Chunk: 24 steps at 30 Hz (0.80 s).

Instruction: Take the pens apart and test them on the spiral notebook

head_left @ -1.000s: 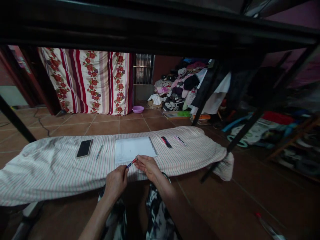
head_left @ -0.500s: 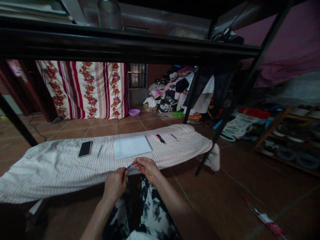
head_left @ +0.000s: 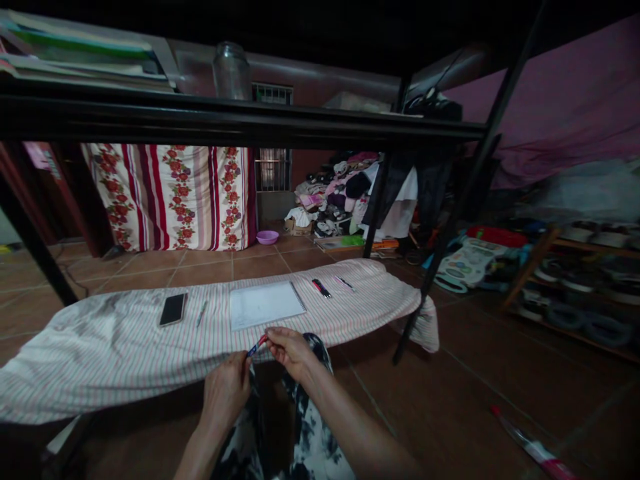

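Both hands meet over the near edge of a striped cloth [head_left: 150,357]. Between them is a slim blue-and-red pen-shaped item [head_left: 256,347], too small to name surely. My left hand [head_left: 227,385] is closed around its blue end, while my right hand [head_left: 290,350] pinches the red end. Just beyond lies an open spiral notebook [head_left: 267,305] with a pale page. A dark-screened phone [head_left: 173,310] and a light-coloured pen [head_left: 201,313] rest left of it. To its right are a small cluster of dark-and-red pens [head_left: 321,288] and a separate pinkish pen [head_left: 345,284].
A black metal shelf bar [head_left: 250,127] crosses above the cloth, holding a glass jar [head_left: 232,72]. A dark post [head_left: 435,273] stands at the right. Farther off are a purple basin [head_left: 267,237] and a shoe rack [head_left: 575,287]. A bottle [head_left: 535,450] lies on the floor.
The camera view has tilted upward, so the scene sits lower. My hands have shifted slightly left over the cloth, both still gripping the blue-and-red item.
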Available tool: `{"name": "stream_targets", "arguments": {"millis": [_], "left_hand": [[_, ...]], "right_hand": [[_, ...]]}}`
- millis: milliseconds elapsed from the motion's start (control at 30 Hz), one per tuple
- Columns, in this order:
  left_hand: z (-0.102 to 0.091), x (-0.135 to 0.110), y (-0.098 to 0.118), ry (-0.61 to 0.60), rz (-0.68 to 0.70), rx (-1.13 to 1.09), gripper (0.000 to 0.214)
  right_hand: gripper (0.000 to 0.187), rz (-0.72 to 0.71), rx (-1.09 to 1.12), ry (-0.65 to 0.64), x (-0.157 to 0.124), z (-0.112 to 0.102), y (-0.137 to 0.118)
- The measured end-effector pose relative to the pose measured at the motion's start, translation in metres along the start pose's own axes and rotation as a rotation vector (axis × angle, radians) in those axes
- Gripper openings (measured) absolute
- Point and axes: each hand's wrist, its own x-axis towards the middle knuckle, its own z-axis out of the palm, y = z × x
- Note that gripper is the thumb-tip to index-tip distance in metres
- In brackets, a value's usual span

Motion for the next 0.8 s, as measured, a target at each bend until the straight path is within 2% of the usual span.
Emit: {"name": "stream_targets", "arguments": {"millis": [167,533,800], "left_hand": [[0.003,-0.001,-0.002,0.029,-0.021,0.001,0.03],[-0.003,0.001,0.005,0.019,-0.023,0.064,0.027],[0.0,-0.001,0.009,-0.022,-0.043,0.07,0.028]], "right_hand": [[0.033,0.037,0.026,-0.078,0.004,0.002,0.001],[0.027,0.043,0.027,-0.024,0.008,-0.001,0.0],[0.026,0.085,0.041,-0.085,0.003,-0.011,-0.001]]}}
